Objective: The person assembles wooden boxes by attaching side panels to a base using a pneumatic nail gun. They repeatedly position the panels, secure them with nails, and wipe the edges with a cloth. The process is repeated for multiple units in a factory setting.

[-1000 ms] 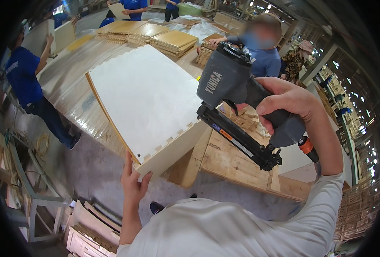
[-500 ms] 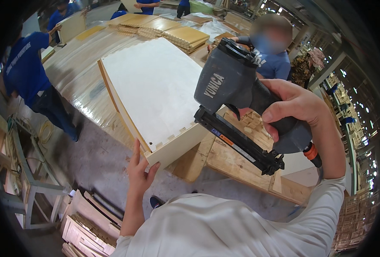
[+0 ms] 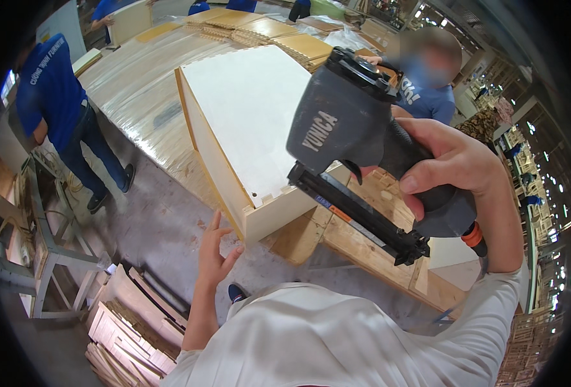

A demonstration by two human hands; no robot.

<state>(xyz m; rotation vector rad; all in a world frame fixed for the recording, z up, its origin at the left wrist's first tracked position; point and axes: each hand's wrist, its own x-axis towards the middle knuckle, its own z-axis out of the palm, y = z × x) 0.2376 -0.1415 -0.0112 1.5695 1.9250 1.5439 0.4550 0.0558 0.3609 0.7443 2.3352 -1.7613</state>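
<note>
My right hand [image 3: 450, 161] is wrapped round the grip of a dark grey pneumatic nail gun [image 3: 337, 122], held up in front of me. Its black magazine slants down to the right, and an orange air-hose fitting [image 3: 471, 235] hangs under the grip. Behind it lies a pale wooden box [image 3: 279, 216] with a white panel [image 3: 240, 109] on top; the gun hides the box's right part. My left hand [image 3: 214, 253] is open, fingers spread, just off the box's near left corner with a small gap.
A plank-topped bench [image 3: 369, 242] stands under the box. Stacked boards [image 3: 266, 42] lie on the film-covered surface [image 3: 127, 84] beyond. Wood strips [image 3: 127, 329] and a metal frame [image 3: 60, 258] are at lower left. Co-workers stand at the left [image 3: 60, 97] and beyond the gun [image 3: 427, 90].
My left hand has come off the box's corner, and the box now shows more of its left side. The nail gun stays in my right hand. The co-worker at left has shifted stance.
</note>
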